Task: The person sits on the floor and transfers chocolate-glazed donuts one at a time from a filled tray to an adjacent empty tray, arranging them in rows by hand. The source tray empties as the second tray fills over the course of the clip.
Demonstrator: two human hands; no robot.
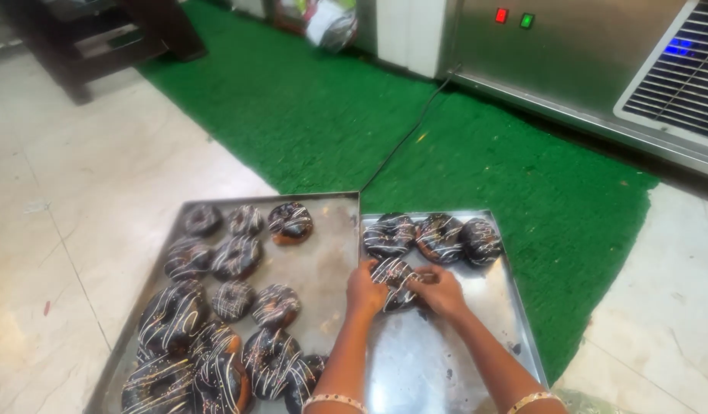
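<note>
Both hands, the left hand [365,290] and right hand [440,292], are keeping a two-sided grip on a chocolate-glazed doughnut [394,280], steadying it flat on the right-hand tray [446,360] beneath three others [438,236].

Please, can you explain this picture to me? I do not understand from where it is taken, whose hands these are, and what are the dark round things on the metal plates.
The one picture comes from a camera worn on a person's head, looking down, so the two bare arms at the bottom are that person's own. Two metal trays sit side by side on the floor. The left tray holds many chocolate-glazed doughnuts with white stripes. The right tray has three in a row at its far edge. The left hand and right hand both grip a fourth doughnut just in front of that row. Behind lie a green mat and a steel cabinet.
</note>
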